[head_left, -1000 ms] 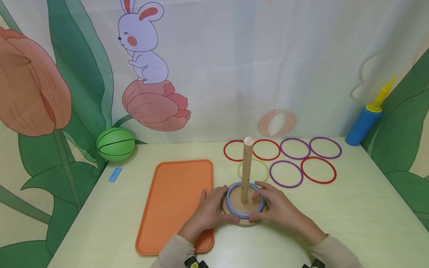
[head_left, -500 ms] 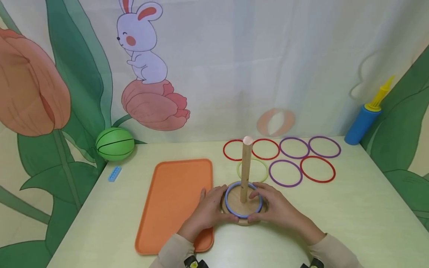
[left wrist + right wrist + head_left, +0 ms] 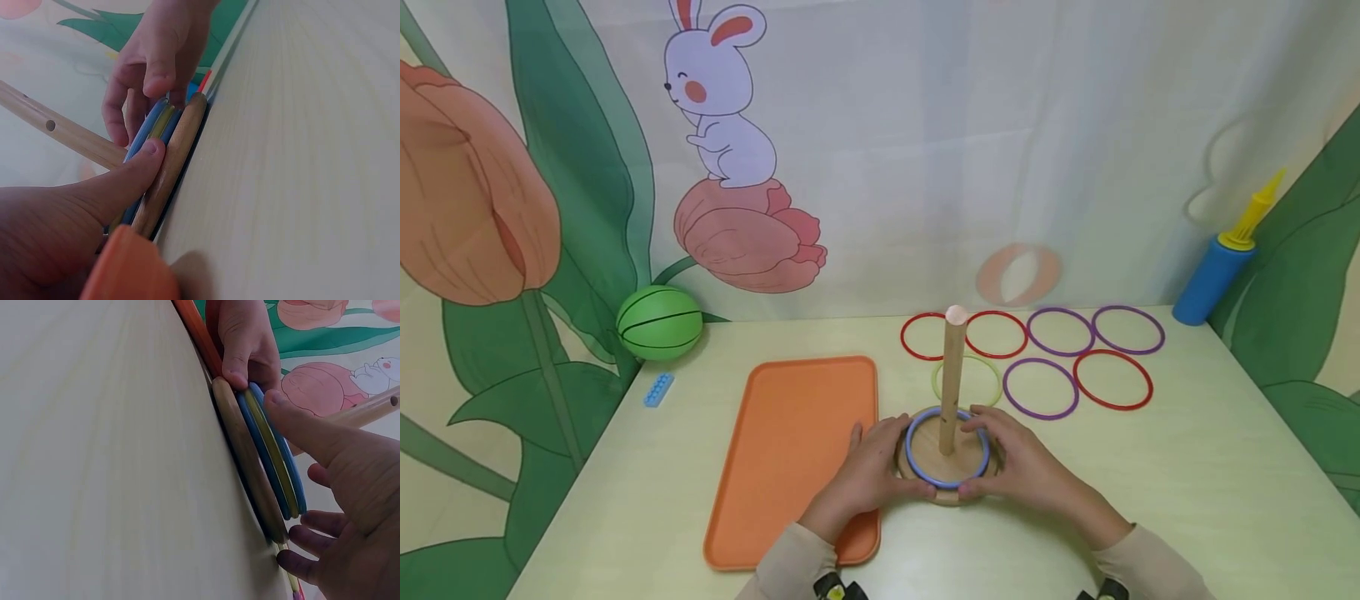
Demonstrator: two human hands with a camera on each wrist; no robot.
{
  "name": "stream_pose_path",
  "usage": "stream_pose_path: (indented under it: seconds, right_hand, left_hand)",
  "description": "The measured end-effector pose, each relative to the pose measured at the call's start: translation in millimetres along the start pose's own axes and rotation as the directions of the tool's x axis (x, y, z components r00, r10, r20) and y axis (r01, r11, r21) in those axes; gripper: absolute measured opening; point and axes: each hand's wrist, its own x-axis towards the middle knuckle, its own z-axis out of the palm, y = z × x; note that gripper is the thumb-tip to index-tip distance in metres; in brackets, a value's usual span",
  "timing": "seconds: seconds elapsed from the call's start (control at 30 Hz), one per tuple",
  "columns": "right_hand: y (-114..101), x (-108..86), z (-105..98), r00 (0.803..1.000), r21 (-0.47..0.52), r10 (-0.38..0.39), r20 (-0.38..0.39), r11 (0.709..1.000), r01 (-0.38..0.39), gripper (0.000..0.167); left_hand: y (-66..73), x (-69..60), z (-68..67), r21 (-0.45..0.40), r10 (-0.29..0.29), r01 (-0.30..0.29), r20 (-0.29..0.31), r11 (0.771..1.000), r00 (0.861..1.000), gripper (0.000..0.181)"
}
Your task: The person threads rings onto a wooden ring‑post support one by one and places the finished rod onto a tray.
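Note:
A wooden peg [image 3: 952, 383] stands upright on a round wooden base [image 3: 948, 497]. Around its foot lies a stack of thin rings [image 3: 919, 472], blue on top; the wrist views show a yellow-green ring [image 3: 275, 452] between blue ones. My left hand [image 3: 868, 471] holds the stack from the left, thumb at the near edge and fingers toward the far side. From the right, my right hand [image 3: 1022, 462] spans the same rings, its thumb close to the left thumb. The right wrist view shows the right thumb on the upper blue ring and its fingertips beside the lower edge.
An orange tray [image 3: 801, 450] lies under my left forearm. Behind the peg are red rings [image 3: 1112, 408], purple rings [image 3: 1040, 417] and a yellow-green ring [image 3: 967, 407]. Farther off are a green ball [image 3: 659, 323], a blue toy brick [image 3: 658, 390] and a blue hand pump [image 3: 1213, 279].
The stacked rings have shifted slightly into line, so only the blue top ring shows in the head view. Both hands keep nearly the same place around them.

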Motion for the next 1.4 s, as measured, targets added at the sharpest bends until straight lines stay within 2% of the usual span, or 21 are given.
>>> stream_pose_path:
  seconds: [0.07,0.13,0.17,0.23,0.27,0.3,0.37,0.43,0.5,0.57,0.63,0.7,0.77,0.87,0.97,1.1,1.17,1.3,1.4]
  right_hand:
    - [5.0,-1.1,-1.3,0.998,-0.01,-0.038,-0.056,0.999,0.038,0.07]
    - [13.4,-1.8,-4.6,0.985,-0.025,-0.087,-0.147,0.996,0.084,0.062]
    - [18.9,-1.7,-7.3,0.972,-0.033,-0.117,-0.202,0.993,0.112,0.057]
    - [32.5,-1.5,-15.7,0.932,-0.07,-0.172,-0.32,0.985,0.158,0.049]
    - [39.1,-2.1,-21.5,0.912,-0.092,-0.177,-0.37,0.984,0.154,0.047]
    - [46.0,-3.4,-28.2,0.893,-0.114,-0.169,-0.418,0.985,0.132,0.045]
    - [58.9,-8.6,-44.8,0.869,-0.151,-0.107,-0.483,0.988,0.037,0.043]
    - [71.3,-18.7,-63.3,0.856,-0.173,0.006,-0.516,0.979,-0.111,0.045]
    - [83.1,-31.6,-84.2,0.847,-0.183,0.127,-0.516,0.95,-0.253,0.05]
    - [94.8,-45.4,-104.0,0.84,-0.203,0.226,-0.492,0.909,-0.363,0.056]
    - [106.7,-59.0,-121.3,0.84,-0.249,0.284,-0.462,0.868,-0.43,0.063]
    - [116.2,-70.3,-134.0,0.844,-0.287,0.327,-0.425,0.836,-0.468,0.069]
    - [124.0,-77.7,-140.4,0.851,-0.318,0.345,-0.396,0.818,-0.48,0.067]
    - [130.7,-80.9,-142.9,0.854,-0.321,0.344,-0.391,0.818,-0.477,0.058]
    - [134.1,-79.4,-140.1,0.856,-0.34,0.305,-0.418,0.821,-0.459,0.052]
    - [135.7,-82.1,-134.9,0.871,-0.368,0.302,-0.388,0.815,-0.447,0.062]
    - [135.0,-80.3,-134.6,0.878,-0.363,0.302,-0.371,0.823,-0.436,0.06]
    - [131.8,-80.4,-134.3,0.866,-0.309,0.308,-0.394,0.843,-0.44,0.047]
    - [131.2,-77.5,-135.8,0.852,-0.269,0.31,-0.423,0.855,-0.444,0.047]
  left_hand:
    - [-0.3,-0.2,0.0,-0.007,0.003,-0.003,-0.002,1.0,1.0,0.106]
    - [-0.2,-0.4,-0.3,-0.011,0.001,-0.001,0.0,1.0,1.0,0.106]
    - [-0.4,-0.6,-0.3,-0.014,0.002,-0.002,-0.001,1.0,1.0,0.107]
    - [-0.3,-0.5,-0.8,-0.018,-0.001,0.001,0.001,1.0,1.0,0.107]
    - [-0.4,-0.4,-0.9,-0.018,-0.001,0.001,0.002,1.0,1.0,0.107]
    - [-0.4,-0.4,-1.1,-0.018,-0.002,0.002,0.002,1.0,1.0,0.107]
    - [-0.4,-0.4,-1.1,-0.019,0.001,-0.001,-0.001,1.0,1.0,0.107]
    - [-0.2,0.1,-0.6,-0.017,0.005,-0.005,0.001,1.0,1.0,0.107]
    - [0.4,1.8,0.3,-0.013,0.011,-0.011,0.003,1.0,1.0,0.107]
    - [1.3,4.2,1.2,-0.008,0.017,-0.017,0.003,1.0,1.0,0.108]
    - [2.1,5.8,2.0,-0.005,0.014,-0.014,0.009,1.0,1.0,0.108]
    - [2.6,6.2,1.8,-0.001,0.011,-0.011,0.006,1.0,1.0,0.109]
    - [2.2,4.9,1.4,0.0,0.005,-0.005,0.005,1.0,1.0,0.109]
    - [1.0,2.4,-0.2,0.002,0.004,-0.004,0.002,1.0,1.0,0.108]
    - [-0.8,0.8,-1.0,-0.002,0.008,-0.008,-0.001,1.0,1.0,0.108]
    - [-3.4,-2.3,1.1,-0.017,0.014,-0.014,-0.007,1.0,1.0,0.108]
    - [-4.6,-1.0,-1.1,-0.021,0.016,-0.017,-0.014,1.0,1.0,0.108]
    - [-5.6,-0.7,-1.9,-0.019,0.025,-0.025,-0.007,1.0,1.0,0.109]
    - [-5.4,2.1,-4.1,-0.016,0.031,-0.031,-0.006,0.999,0.999,0.109]
